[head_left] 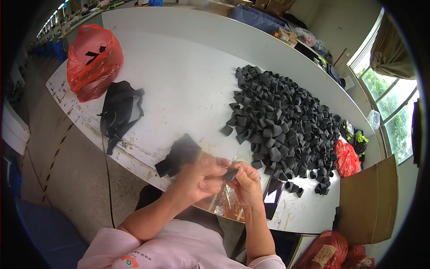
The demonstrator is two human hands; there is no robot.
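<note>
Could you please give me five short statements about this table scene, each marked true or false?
1. The left hand and right hand both hold a small dark piece. True.
2. The large pile of dark loops lies wholly to the left of both hands. False: the pile of dark loops lies ahead and mostly to the right.
3. A black bag lies near the red plastic bag at the left. True.
4. The cardboard sheet at the right is blue. False: the cardboard sheet is brown.
5. The shirt is pale pink. True.
</note>
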